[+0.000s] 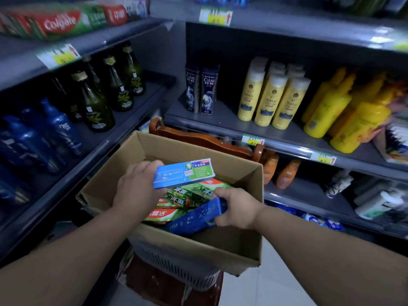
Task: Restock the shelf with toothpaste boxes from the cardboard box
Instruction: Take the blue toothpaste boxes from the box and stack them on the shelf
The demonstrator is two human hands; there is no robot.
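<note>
An open cardboard box (220, 244) stands in front of me on a grey basket. My left hand (136, 186) grips a blue-and-green toothpaste box (184, 173) by its left end, lifted above the carton. My right hand (236, 208) holds a dark blue toothpaste box (194, 217) that lies tilted inside the carton. Several green and red toothpaste boxes (176, 199) lie between them. At top left, the shelf (92, 38) carries Colgate toothpaste boxes (59, 23) lying in a row.
Dark green bottles (99, 100) and blue bottles (44, 138) fill the left shelf below. The right shelf holds shampoo bottles (202, 91), yellow bottles (273, 98) and orange-yellow jugs (344, 113). A wooden chair back (203, 140) rises behind the carton. The grey basket (176, 266) sits under it.
</note>
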